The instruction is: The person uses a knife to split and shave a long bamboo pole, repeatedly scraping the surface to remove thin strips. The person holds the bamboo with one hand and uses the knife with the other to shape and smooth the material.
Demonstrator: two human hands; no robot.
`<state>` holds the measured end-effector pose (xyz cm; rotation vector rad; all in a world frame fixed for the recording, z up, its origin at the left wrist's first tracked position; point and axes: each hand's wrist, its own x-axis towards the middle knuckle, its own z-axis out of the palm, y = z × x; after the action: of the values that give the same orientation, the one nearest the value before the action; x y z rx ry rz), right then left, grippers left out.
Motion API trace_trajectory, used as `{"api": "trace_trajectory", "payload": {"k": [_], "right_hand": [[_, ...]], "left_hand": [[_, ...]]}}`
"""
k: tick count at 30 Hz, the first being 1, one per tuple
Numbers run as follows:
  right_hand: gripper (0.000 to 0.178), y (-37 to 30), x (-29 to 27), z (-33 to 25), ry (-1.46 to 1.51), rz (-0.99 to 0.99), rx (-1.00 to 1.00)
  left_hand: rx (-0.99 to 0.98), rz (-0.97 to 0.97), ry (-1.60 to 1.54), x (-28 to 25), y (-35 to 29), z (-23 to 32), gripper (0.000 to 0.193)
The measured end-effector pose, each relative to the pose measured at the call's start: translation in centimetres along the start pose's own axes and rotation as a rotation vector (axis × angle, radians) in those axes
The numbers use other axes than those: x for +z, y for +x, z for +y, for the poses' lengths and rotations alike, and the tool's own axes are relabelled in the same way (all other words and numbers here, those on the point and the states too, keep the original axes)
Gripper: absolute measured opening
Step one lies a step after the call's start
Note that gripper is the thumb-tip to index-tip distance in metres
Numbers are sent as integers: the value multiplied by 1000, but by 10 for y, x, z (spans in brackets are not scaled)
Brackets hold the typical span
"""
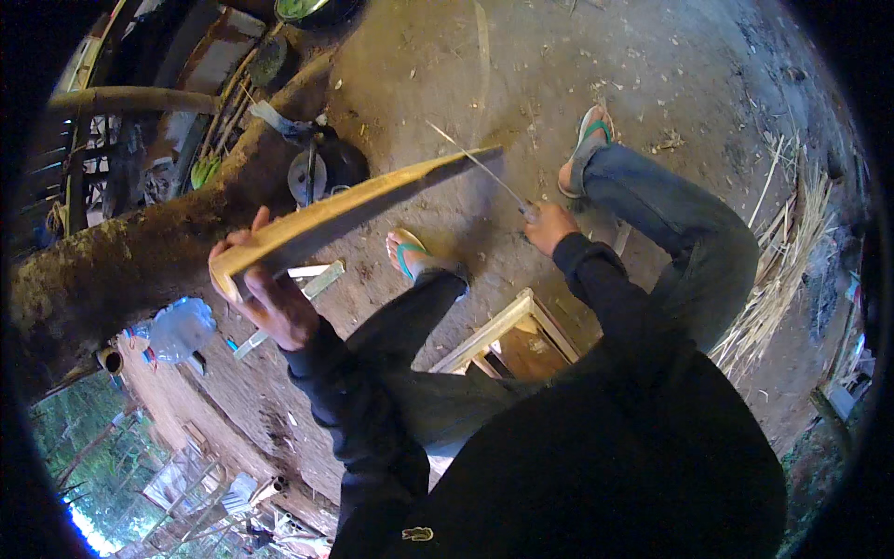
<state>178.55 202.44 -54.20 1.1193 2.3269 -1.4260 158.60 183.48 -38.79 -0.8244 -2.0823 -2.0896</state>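
Observation:
My left hand [270, 293] is wrapped round the near end of a long board [345, 203], pale yellow along its lit edge and dark on its shaded face. The board slants up and away to the right, raised above the floor, and narrows toward its far tip. In my closed right hand [549, 226] is a long, thin-bladed knife [484, 168]. Its blade points up and left and crosses the board close to the far tip. Whether blade and wood touch, I cannot tell. The knife's handle is mostly hidden by my fingers.
My sandalled feet stand apart on the earth floor [419, 56]. Between my legs is a wooden frame [494, 328]. A thick log [121, 252] runs along the left, with a clear plastic bag [182, 329] beside it. Dry straw-like strips [782, 252] lie at right.

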Motion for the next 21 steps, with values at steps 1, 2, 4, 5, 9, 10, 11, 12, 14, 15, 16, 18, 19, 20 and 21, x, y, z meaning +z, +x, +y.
{"api": "trace_trajectory", "payload": {"k": [1,2,4,5,9,10,11,12,14,15,16,18,19,20,21], "right_hand": [[32,3,3,7,35,12,-38],[32,6,7,18,24,33,5],[32,9,20,37,45,4,-221],[33,12,24,46,61,-32,-358],[34,52,19,76,-72,-28,242],[33,58,22,81,-53,-40,171],[33,63,25,87,-74,24,119],[33,65,32,95,-98,76,77],[32,64,48,116,-103,78,-47],[31,61,58,130,-89,84,-184],[31,68,62,147,-65,121,-61],[32,80,59,183,-141,37,211],[33,87,56,196,-202,59,334],[32,92,60,200,-169,10,313],[31,97,56,199,-181,18,340]], "left_hand": [[0,-26,-3,0,1,0,58],[-11,6,10,0,1,-1,58],[-37,-8,16,-1,4,-3,58],[-46,7,27,-1,6,-4,58],[-66,-8,65,-6,13,-4,61],[-52,-36,57,-7,13,-4,62],[-52,-70,48,-7,14,-6,64],[-57,-54,45,-7,13,-7,64],[-70,-55,39,-8,15,-9,64],[-76,-57,17,-10,15,-9,64],[-49,-65,14,-10,18,-11,64],[-49,-67,-16,-12,22,-12,65],[-49,-80,-32,-13,23,-13,65],[-15,-97,3,-14,25,-13,67],[-52,-36,-110,-14,25,-12,67]]}}
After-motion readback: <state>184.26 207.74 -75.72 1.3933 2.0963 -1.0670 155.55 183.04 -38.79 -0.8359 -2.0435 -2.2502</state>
